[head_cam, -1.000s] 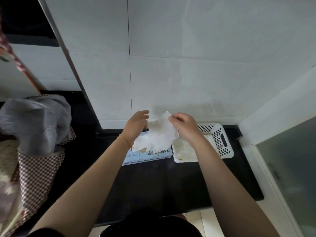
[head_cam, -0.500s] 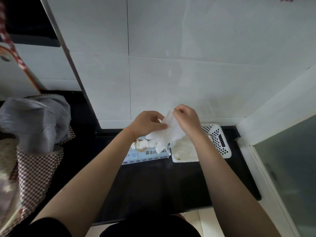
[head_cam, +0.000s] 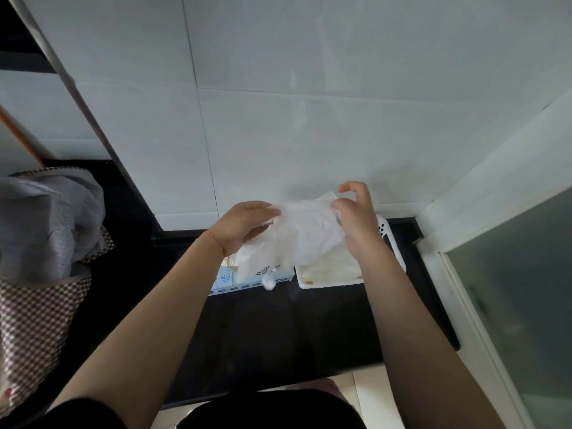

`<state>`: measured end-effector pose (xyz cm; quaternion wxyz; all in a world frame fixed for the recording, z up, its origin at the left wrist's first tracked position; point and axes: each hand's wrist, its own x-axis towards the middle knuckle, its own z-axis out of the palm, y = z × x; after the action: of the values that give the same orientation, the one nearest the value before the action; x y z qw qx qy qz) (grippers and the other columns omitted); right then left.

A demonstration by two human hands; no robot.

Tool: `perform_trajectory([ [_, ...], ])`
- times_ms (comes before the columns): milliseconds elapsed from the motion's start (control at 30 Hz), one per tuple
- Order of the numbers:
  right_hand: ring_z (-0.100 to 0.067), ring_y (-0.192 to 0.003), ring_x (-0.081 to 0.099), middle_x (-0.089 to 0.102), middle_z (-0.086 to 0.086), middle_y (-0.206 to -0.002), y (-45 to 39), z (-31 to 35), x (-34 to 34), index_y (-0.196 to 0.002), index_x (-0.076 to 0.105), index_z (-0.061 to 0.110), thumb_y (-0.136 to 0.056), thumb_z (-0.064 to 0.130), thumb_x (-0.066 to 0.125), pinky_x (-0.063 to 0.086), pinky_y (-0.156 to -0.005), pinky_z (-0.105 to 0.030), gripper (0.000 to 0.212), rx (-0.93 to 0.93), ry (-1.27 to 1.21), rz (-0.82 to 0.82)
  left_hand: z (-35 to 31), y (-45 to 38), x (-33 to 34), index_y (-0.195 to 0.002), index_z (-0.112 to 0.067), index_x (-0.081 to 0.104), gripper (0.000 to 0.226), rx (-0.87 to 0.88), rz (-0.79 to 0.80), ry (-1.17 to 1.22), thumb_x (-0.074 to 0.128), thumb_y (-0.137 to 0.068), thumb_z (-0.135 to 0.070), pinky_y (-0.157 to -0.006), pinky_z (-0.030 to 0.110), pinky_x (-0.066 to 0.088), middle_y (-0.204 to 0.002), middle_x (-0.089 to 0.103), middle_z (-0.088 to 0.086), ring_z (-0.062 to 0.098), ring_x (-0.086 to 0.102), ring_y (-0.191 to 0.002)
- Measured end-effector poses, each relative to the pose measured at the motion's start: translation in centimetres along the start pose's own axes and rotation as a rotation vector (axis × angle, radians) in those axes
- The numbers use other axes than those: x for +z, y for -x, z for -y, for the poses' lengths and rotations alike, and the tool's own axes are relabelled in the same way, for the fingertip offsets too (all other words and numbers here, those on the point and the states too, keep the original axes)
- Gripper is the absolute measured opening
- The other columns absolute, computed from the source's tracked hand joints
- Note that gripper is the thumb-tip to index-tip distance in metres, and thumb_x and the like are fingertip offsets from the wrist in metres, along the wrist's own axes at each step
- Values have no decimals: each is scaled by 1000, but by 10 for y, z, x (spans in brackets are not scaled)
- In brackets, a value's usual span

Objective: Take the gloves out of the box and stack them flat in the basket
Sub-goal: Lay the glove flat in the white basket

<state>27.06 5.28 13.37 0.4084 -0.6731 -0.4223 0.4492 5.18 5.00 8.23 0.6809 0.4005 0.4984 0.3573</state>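
Bare black counter [head_cam: 278, 329] lay open on the near side. Far back, the pale blue cardboard glove box [head_cam: 247, 278] and white perforated plastic basket [head_cam: 393, 243] crowded against the white tiled wall [head_cam: 309, 134].

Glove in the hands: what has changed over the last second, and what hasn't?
Both hands went on holding the glove throughout. The left hand closed onto its left edge, and the right hand shifted right, so the glove is now stretched between them over the box and the basket. Box, basket and the gloves already in it stayed where they were.
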Motion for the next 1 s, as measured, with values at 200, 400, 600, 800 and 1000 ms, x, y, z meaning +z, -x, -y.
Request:
perform_trajectory([
  [200, -7, -66, 54, 66, 7, -91, -16, -55, -27, -95, 70, 17, -95, 7, 48, 41, -56, -18, 24, 216, 238, 141, 22, -37, 29, -84, -14, 69, 13, -97, -94, -583, 60, -92, -21, -48, 21, 38, -76, 66, 0, 14, 48, -57],
  [400, -16, -69, 51, 63, 1, -101, -40, -95, -57, -117, 68, 23, -84, -1, 46, 45, -61, -25, 47, 208, 353, 234, 44, -76, 74, -99, -16, 72, 17, -76, -163, -718, 57, -92, -19, -70, 24, 49, -89, 67, -3, 17, 60, -78],
  [600, -21, -97, 58, 58, -2, -122, -79, -113, -85, -123, 64, 22, -86, -8, 44, 45, -66, -22, 52, 157, 433, 292, 56, -114, 102, -115, -24, 68, 27, -45, -164, -954, 46, -98, -24, -84, 24, 43, -118, 64, -5, 18, 58, -106],
  [800, -19, -127, 48, 47, 0, -145, -114, -140, -100, -140, 53, 21, -92, -5, 44, 41, -87, -20, 55, 72, 673, 371, 77, -144, 125, -122, -38, 62, 37, -27, -202, -1284, 40, -97, -23, -90, 28, 40, -129, 62, -9, 18, 60, -112],
  [1000, -22, -138, 39, 33, -5, -155, -125, -160, -107, -146, 45, 16, -92, -9, 44, 34, -96, -20, 59, -13, 872, 446, 87, -139, 157, -119, -15, 57, 36, 106, -187, -1579, 44, -88, -2, -81, 36, 40, -123, 55, 6, 28, 55, -110],
])
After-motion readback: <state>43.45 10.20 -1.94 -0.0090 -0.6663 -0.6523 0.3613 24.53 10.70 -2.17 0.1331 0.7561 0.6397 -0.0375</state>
